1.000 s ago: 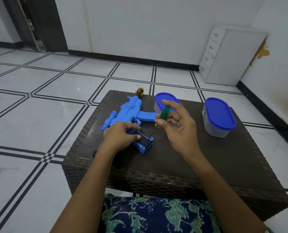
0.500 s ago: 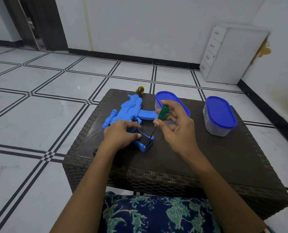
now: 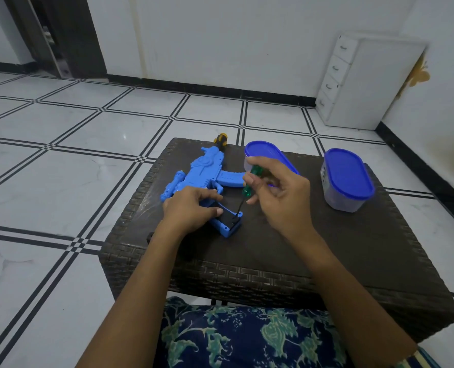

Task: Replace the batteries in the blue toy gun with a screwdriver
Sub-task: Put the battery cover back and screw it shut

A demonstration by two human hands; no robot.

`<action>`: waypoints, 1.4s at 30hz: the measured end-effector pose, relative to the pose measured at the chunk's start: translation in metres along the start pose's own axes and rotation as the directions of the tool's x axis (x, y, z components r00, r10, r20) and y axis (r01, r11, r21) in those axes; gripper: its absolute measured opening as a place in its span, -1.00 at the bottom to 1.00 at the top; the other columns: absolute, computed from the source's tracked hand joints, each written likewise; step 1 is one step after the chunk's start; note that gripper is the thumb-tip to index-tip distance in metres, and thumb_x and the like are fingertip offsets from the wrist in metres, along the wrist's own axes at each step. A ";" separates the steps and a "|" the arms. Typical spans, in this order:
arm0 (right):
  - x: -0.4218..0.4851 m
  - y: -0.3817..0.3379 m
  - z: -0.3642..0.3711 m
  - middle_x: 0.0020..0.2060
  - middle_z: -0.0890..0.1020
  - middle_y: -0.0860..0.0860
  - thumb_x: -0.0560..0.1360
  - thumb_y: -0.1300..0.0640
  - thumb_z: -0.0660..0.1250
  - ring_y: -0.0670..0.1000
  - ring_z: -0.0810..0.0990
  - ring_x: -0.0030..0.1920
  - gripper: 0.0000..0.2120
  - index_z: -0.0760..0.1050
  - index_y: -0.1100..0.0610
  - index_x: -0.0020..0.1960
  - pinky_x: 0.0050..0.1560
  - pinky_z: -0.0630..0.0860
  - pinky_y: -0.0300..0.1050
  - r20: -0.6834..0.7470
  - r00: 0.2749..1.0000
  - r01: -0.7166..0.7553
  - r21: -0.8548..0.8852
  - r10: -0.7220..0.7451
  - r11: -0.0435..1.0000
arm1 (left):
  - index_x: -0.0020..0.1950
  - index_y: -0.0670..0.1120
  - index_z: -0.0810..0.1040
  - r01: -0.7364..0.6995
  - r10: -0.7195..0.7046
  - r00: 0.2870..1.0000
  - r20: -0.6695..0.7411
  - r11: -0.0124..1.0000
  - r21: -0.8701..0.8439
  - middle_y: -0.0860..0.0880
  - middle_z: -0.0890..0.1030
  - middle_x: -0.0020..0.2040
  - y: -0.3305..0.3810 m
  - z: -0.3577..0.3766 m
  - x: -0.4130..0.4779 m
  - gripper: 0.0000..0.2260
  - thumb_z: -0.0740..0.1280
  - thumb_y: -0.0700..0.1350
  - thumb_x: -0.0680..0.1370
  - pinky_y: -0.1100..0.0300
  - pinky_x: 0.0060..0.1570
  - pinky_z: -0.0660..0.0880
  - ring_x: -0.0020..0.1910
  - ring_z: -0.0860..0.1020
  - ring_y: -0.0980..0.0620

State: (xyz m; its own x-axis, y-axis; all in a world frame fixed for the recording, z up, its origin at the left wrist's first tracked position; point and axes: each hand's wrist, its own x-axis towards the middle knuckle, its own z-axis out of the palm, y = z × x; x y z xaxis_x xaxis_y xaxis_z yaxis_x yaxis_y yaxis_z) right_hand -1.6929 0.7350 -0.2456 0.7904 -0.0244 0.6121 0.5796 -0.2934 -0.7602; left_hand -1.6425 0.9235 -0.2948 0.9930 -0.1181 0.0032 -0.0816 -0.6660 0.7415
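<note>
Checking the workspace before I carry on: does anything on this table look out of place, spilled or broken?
Nothing stands out. The toy gun lies flat on the table, steadied by the left hand; the right hand holds the screwdriver. Both containers stand upright with lids on.

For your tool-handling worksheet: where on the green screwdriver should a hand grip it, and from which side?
Grip the green screwdriver by its thick ribbed handle, coming from the right and above, as the right hand does. The thin shaft slants down-left into the blue toy gun, which the left hand steadies.

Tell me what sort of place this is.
Probably a room in a home: white marble-look floor tiles with black borders, a small white drawer unit against the wall, and a low dark woven wicker table serving as workbench.
</note>
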 end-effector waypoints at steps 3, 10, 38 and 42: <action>-0.001 0.001 0.000 -0.11 0.63 0.11 0.47 0.32 0.44 0.00 0.69 -0.16 -0.73 0.56 0.27 0.16 -0.32 0.66 -0.10 -0.033 0.999 -0.041 0.067 0.043 0.997 | -0.13 0.36 0.59 0.001 -0.001 1.000 0.006 1.000 -0.003 0.20 0.61 0.17 -0.001 0.000 0.000 -0.79 0.51 0.09 0.33 -0.06 0.30 0.36 0.27 0.48 0.12; -0.001 -0.003 0.003 0.19 0.59 0.10 0.58 0.32 0.28 -0.16 0.65 0.03 -0.57 0.36 0.10 0.41 -0.14 0.68 -0.04 0.130 0.990 -0.074 0.093 0.061 0.993 | -0.04 0.30 0.62 -0.012 0.012 1.000 -0.006 1.000 -0.009 0.20 0.62 0.15 -0.002 0.001 0.000 -0.77 0.50 0.09 0.33 -0.05 0.29 0.38 0.24 0.50 0.14; 0.001 -0.009 0.000 0.05 0.64 0.11 0.43 0.38 0.46 -0.14 0.66 0.03 -0.65 0.55 0.21 0.18 -0.06 0.63 -0.23 0.016 0.994 -0.113 0.107 0.112 0.988 | -0.24 0.46 0.53 0.005 -0.004 1.000 0.018 1.000 -0.025 0.19 0.62 0.14 0.003 -0.001 -0.002 -0.81 0.43 0.19 0.21 -0.07 0.30 0.35 0.24 0.50 0.11; 0.000 -0.010 0.002 0.02 0.63 0.13 0.49 0.44 0.35 -0.06 0.69 -0.03 -0.61 0.52 0.13 0.24 -0.07 0.66 -0.07 0.087 0.980 -0.191 0.211 0.176 0.959 | -0.28 0.47 0.51 -0.006 0.006 1.000 0.009 1.000 -0.015 0.17 0.63 0.13 0.003 -0.001 -0.002 -0.81 0.42 0.19 0.21 -0.06 0.29 0.37 0.23 0.51 0.10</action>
State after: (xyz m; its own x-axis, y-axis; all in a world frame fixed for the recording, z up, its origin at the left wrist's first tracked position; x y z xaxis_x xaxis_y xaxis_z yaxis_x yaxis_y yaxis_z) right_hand -1.6987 0.7398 -0.2387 0.8944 0.0073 0.4472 0.4464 -0.0752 -0.8917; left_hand -1.6449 0.9220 -0.2917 0.9917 -0.1286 0.0014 -0.0859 -0.6539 0.7517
